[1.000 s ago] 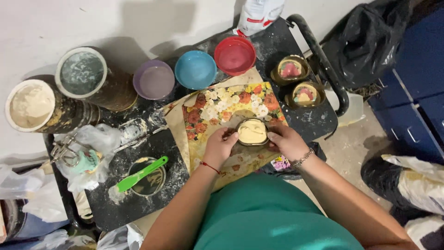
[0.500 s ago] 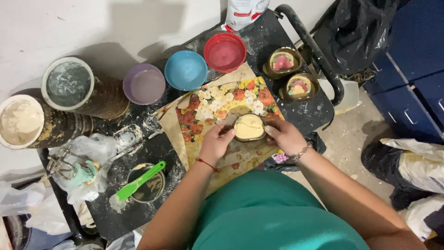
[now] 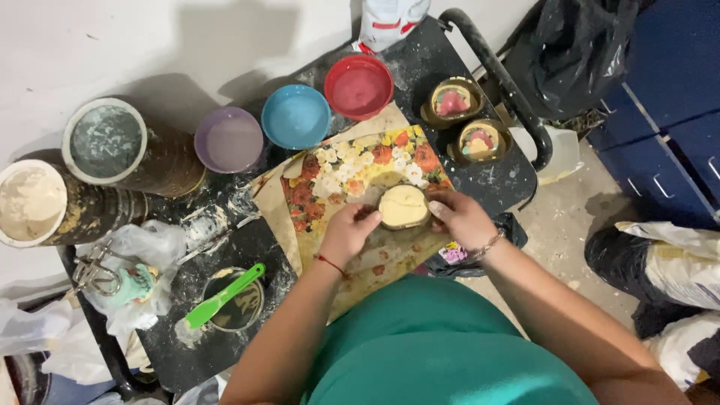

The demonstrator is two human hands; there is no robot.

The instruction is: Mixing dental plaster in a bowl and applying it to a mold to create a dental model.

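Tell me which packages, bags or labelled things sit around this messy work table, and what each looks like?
White bag: top edge beyond the table, red band, printing too small to tell.
Black plastic bag: top right, crumpled, glossy.
Clear plastic bag: left on the table, crinkled, by a mint-green object.
Small flowery packet: under the right hand, pink and purple.
No signs or screens.

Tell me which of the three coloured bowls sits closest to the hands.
The blue bowl, the middle of the row. The purple bowl lies farther left and the red bowl farther up, away from both hands.
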